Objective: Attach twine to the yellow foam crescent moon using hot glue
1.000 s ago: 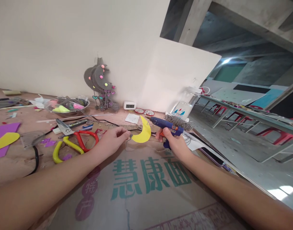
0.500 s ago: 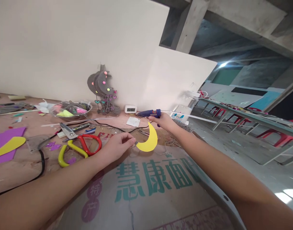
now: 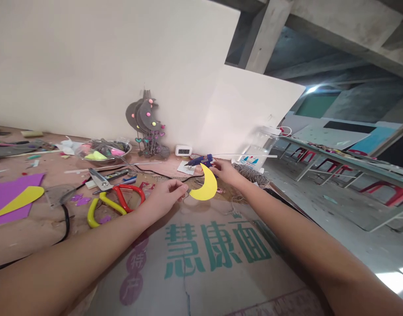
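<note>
My left hand pinches a yellow crescent moon by its lower left tip, where a small grey bit shows at the fingertips. The moon is held up above the printed cardboard sheet. Just beyond the moon, my right hand is closed around the handle of a blue hot glue gun, partly hidden behind the moon. The nozzle points left and slightly down, over a small white paper square. A long pale glue stick juts out of the gun's rear to the right.
Left of my hand lie scissors with red and yellow handles, purple sheet and a bowl of scraps. At the back are a grey moon ornament, a small digital clock, grey yarn and a clear plastic container.
My right hand has lowered the glue gun, its nozzle now tilting down over the white paper square. The left hand still holds the yellow moon. The whole view has shifted slightly.
</note>
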`<state>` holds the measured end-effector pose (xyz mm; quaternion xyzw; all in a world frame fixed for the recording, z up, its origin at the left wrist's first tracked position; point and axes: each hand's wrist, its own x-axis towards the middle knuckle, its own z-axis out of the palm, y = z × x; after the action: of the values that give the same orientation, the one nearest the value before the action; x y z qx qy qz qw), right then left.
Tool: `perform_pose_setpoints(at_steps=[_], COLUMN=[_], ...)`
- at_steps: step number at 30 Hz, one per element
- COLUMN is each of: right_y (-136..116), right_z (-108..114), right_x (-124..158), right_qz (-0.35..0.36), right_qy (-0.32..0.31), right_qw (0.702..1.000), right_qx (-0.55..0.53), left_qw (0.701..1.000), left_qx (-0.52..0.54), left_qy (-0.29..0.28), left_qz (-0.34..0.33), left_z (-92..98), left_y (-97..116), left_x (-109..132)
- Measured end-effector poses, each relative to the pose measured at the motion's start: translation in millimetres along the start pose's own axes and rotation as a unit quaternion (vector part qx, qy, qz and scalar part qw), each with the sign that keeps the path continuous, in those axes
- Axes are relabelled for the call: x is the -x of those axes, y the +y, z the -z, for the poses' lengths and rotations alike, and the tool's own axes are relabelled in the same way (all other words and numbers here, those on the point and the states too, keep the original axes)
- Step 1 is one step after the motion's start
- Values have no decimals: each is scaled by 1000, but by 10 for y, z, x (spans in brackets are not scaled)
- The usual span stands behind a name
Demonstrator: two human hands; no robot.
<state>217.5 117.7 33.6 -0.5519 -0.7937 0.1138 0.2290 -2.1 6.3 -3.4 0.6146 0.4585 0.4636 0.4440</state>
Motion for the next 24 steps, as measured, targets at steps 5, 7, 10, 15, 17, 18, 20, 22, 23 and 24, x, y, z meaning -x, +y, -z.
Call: perform_pose_setpoints(at_steps=[5,7,10,15,17,18,20,22,23,24], right_y=[-205,-353,-574,-828,-921,-970,-1062,-1128,-1144,-1146], right_z=[172,132,-3,-177,-182,-170,-122,-51,-10,32], right_x=[571,821,1089,1223,1238,1241,1226,1165,1115,1057], right_qz=[69,139,221,262,277,280,263,226,215,203], right_qy=[-26,-55,-77,-78,-84,-91,-94,-76,-70,-54], right_qw=[996,985,966,957,953,952,959,971,974,977], right_qx=[59,87,105,98,94,84,44,-2,-17,-17], left_qw=[998,998,998,998,999,999,999,999,998,998], left_qx=[61,61,50,43,36,28,4,-25,-38,-50], left_qy=[29,32,33,37,38,41,43,35,28,20], left_qz=[5,4,1,-16,-12,-9,-11,-24,-32,-35], left_z=[4,7,15,18,15,14,13,11,10,8], left_y=[-45,-46,-32,-28,-38,-42,-39,-19,-3,15], left_x=[-35,-32,-15,-6,-16,-20,-23,-9,4,19])
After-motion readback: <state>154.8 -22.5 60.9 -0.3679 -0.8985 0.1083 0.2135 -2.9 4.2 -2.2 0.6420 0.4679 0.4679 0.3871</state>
